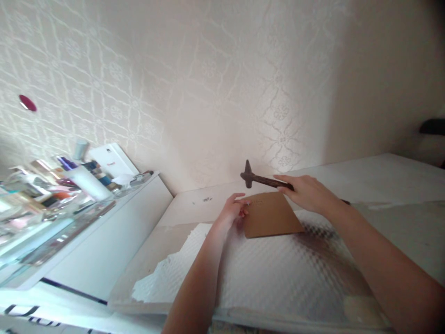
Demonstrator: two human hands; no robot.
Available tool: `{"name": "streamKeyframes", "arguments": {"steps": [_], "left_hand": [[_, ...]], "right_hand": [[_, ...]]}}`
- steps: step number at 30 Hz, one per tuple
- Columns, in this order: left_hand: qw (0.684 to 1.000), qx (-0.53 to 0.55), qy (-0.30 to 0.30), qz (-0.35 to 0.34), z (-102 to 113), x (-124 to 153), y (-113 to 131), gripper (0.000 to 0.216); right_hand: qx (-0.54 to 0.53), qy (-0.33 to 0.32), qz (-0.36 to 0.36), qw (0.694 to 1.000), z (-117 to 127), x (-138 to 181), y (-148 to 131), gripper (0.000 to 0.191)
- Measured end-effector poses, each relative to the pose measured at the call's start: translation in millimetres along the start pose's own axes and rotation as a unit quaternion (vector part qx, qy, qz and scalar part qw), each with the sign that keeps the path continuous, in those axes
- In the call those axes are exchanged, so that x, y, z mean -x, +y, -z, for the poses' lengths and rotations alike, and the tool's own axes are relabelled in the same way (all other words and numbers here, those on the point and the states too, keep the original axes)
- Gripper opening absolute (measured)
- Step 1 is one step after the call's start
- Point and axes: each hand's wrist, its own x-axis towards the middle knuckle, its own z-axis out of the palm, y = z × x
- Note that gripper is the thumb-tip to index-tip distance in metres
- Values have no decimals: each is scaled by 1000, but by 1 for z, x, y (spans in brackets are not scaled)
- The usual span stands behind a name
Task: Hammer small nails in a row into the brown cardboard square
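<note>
Right hand (pixel 306 192) gripping hammer (pixel 260 179), handle crosswise, head just above left hand (pixel 232 211), fingers pinching brown card (pixel 273 220) edge

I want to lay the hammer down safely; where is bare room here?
Bare: the table strip between the wall and the right hand holding the hammer, and the white sheet below the card. Crowded: the left shelf, full of bottles.

Brown card (pixel 269 215) (dark hammer (pixel 259 178))
</note>
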Motion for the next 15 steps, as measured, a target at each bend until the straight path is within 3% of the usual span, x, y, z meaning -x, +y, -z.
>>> {"name": "streamKeyframes", "arguments": {"steps": [9, 12, 15], "left_hand": [[997, -63, 42, -17, 8, -6, 1, 44], [983, -135, 111, -61, 19, -13, 0, 36], [942, -238, 213, -105, 34, -16, 0, 25]], "right_hand": [[-16, -32, -130, 991, -21, -7, 27, 42], [-16, -23, -165, 986, -28, -8, 31, 44], [-38, -37, -202, 978, -31, -7, 35, 44]]}}
